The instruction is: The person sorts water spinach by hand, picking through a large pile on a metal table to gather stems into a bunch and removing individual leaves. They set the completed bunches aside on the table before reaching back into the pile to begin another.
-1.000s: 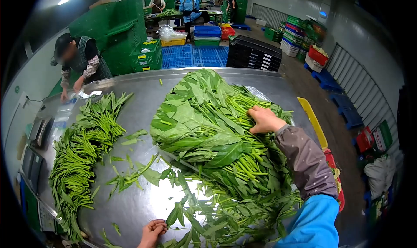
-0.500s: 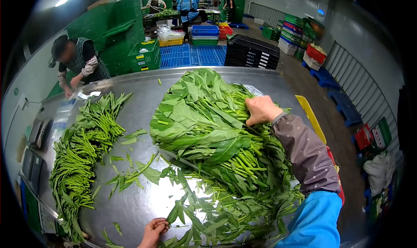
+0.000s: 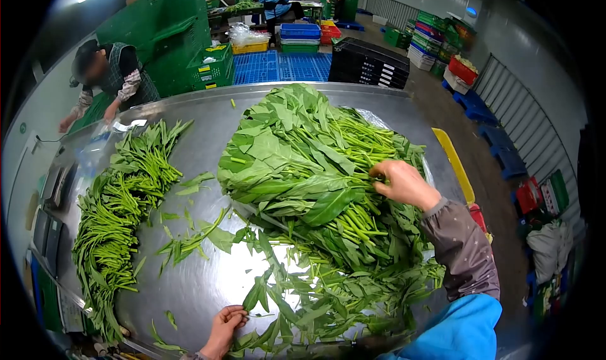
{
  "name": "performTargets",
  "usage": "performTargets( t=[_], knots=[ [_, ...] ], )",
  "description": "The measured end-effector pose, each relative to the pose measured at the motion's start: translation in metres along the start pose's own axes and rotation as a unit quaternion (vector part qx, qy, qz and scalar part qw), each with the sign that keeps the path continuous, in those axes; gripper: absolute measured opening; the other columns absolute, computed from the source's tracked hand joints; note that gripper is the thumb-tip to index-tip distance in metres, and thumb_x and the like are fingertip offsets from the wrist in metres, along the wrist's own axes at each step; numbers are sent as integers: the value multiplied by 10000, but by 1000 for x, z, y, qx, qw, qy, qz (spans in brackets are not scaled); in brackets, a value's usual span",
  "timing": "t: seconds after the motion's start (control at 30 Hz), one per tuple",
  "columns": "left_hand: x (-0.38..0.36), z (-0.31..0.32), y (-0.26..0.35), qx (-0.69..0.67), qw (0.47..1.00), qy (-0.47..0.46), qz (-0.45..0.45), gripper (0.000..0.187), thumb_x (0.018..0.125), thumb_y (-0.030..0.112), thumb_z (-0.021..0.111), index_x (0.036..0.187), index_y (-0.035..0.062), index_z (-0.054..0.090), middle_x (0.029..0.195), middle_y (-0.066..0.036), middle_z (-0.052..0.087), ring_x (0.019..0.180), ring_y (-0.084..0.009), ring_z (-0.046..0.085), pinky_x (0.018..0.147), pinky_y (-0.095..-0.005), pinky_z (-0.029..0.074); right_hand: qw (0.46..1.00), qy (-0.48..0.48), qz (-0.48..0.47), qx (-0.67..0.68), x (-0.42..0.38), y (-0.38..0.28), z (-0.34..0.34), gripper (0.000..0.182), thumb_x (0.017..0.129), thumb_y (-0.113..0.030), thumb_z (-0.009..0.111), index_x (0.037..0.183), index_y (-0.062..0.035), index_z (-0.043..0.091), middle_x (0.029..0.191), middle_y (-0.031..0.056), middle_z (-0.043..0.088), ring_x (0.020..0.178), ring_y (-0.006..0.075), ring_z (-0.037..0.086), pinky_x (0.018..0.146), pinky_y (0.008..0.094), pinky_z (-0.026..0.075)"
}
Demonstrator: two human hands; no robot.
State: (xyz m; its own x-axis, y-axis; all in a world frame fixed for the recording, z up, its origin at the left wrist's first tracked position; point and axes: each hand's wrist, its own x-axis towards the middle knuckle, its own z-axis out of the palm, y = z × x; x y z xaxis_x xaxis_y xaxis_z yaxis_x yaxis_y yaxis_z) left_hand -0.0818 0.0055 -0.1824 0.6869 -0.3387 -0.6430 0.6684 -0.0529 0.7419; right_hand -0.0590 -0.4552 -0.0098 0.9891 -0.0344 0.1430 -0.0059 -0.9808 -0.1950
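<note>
A large heap of leafy green stems (image 3: 297, 152) lies on the metal table (image 3: 196, 227). My right hand (image 3: 404, 182) is at the right side of the heap, its thumb and fingers closed on some stems. Near the table's front edge, my left hand (image 3: 226, 328) pinches the tip of a leafy sprig (image 3: 255, 294). Loose leaves and stems (image 3: 328, 297) are scattered between my hands. A long row of bunched stems (image 3: 120, 227) curves along the left part of the table.
A co-worker (image 3: 113, 76) leans over the table's far left corner. Black crates (image 3: 369, 63) stand beyond the far edge, beside blue pallets (image 3: 281, 66). A yellow crate rim (image 3: 454, 164) borders the table's right side. Scales (image 3: 47, 234) sit at the left.
My right hand has moved down and slightly right over the heap. My left hand stays near the same sprig. The co-worker's hands have moved apart.
</note>
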Motion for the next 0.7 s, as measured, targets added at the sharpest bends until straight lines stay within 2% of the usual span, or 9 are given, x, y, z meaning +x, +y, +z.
performTargets(
  t=[0.13, 0.2, 0.33, 0.4, 0.43, 0.5, 0.57, 0.63, 0.7],
  knots=[
    [-6, 9, 4, -15, 1000, -14, 1, 204, 831, 42, 499, 1021, -32, 495, 891, -92, 600, 765, -116, 569, 689, -207, 462, 977, -93, 123, -146, -28, 34, 31, 148, 696, -149, 555, 795, -40, 547, 792, 135, 593, 774, 319, 572, 654, 424, 455],
    [-7, 7, 1, -17, 1000, -16, 3, 203, 831, 42, 499, 1020, -31, 495, 890, -92, 599, 763, -117, 570, 687, -206, 463, 979, -53, 130, -147, -35, 29, 24, 142, 706, -162, 571, 799, -58, 549, 773, 126, 593, 748, 305, 580, 628, 413, 460],
    [-7, -3, -5, -18, 1000, -11, 3, 202, 829, 39, 501, 1018, -32, 496, 890, -93, 599, 770, -120, 571, 691, -207, 466, 972, 168, 39, -158, -24, 27, -31, 108, 755, -82, 546, 858, -78, 581, 717, 135, 592, 657, 264, 589, 542, 353, 451],
    [-8, -4, -4, -18, 1000, -12, 6, 204, 829, 38, 500, 1021, -34, 495, 890, -94, 598, 775, -122, 571, 693, -208, 467, 936, 351, -9, -2, -9, 18, -58, 138, 778, -46, 538, 906, -60, 585, 690, 117, 590, 603, 197, 582, 504, 292, 430],
    [-8, -3, -4, -20, 1000, -15, 14, 206, 830, 37, 499, 1023, -36, 494, 891, -95, 598, 779, -123, 571, 695, -209, 468, 937, 350, -11, -2, -5, 6, -68, 138, 778, -46, 538, 906, -60, 585, 690, 117, 590, 603, 197, 582, 504, 292, 430],
    [-9, 3, -3, -15, 1000, -15, 7, 208, 831, 39, 499, 1026, -35, 495, 893, -95, 597, 782, -123, 571, 696, -210, 467, 912, 376, 60, 153, 5, -21, -76, 128, 798, -46, 536, 920, -29, 571, 679, 79, 578, 571, 120, 535, 500, 247, 408],
    [-11, 9, 1, -8, 1000, -14, 2, 210, 833, 41, 499, 1029, -35, 496, 895, -95, 597, 785, -123, 571, 696, -211, 467, 921, 358, 12, 153, 16, -35, -54, 135, 804, -58, 536, 927, -9, 561, 679, 69, 569, 568, 93, 483, 513, 240, 401],
    [-14, 13, 2, -11, 999, -34, 8, 199, 837, 48, 491, 1021, -28, 498, 911, -87, 591, 774, -123, 564, 698, -219, 467, 934, 312, -32, 173, 19, -50, -13, 145, 787, -89, 557, 906, -7, 563, 735, 125, 576, 638, 205, 551, 590, 317, 434],
    [-14, 9, -1, -11, 999, -33, 12, 200, 838, 47, 490, 1023, -29, 499, 911, -86, 591, 779, -123, 565, 701, -217, 468, 987, 155, 0, 27, 10, -54, 23, 380, 746, -211, 605, 1060, -27, 497, 971, 132, 535, 879, 263, 528, 714, 368, 441]
  ],
)
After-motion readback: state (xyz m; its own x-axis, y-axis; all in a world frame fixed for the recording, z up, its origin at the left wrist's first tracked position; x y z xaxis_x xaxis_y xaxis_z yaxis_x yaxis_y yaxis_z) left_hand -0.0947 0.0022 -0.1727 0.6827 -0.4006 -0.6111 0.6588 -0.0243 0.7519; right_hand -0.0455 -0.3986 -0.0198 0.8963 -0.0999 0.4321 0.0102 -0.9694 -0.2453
